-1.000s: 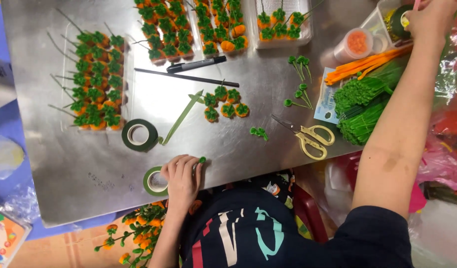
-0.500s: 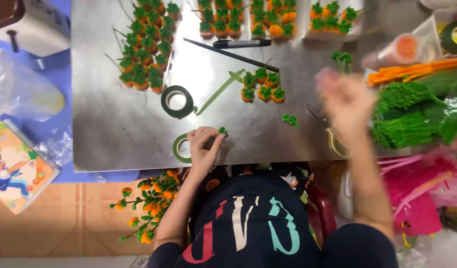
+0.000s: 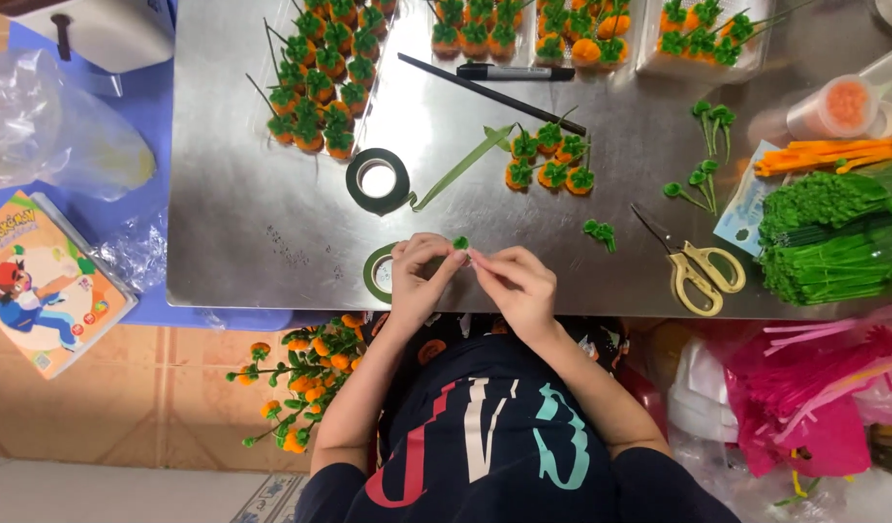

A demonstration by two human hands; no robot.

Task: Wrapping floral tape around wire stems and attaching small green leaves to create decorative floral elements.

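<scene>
A: Pinching a small green tuft [image 3: 460,242] between both hands at the near table [image 3: 242,194] edge. Left hand [image 3: 422,276] closed narrow on it; right hand [image 3: 514,286] also closed narrow, fingertips meeting the left's just under the tuft.

B: Tape?

A: One green roll [image 3: 376,274] lies partly under the left hand. A second roll [image 3: 379,181] sits just beyond, its loose end trailing toward the middle.

B: Finished pieces?

A: Judging by count, many. Trays [image 3: 320,82] along the far edge are full of orange-and-green flowers. Five more flowers [image 3: 550,163] lie loose mid-table. A made-up branch [image 3: 305,378] hangs below the table edge.

B: Left to do?

A: Bare green tufts [image 3: 703,145] wait on the right, near the scissors [image 3: 698,271]. Green stems [image 3: 824,237] and orange stems [image 3: 829,155] remain stacked, so plenty of stock is unused.
</scene>
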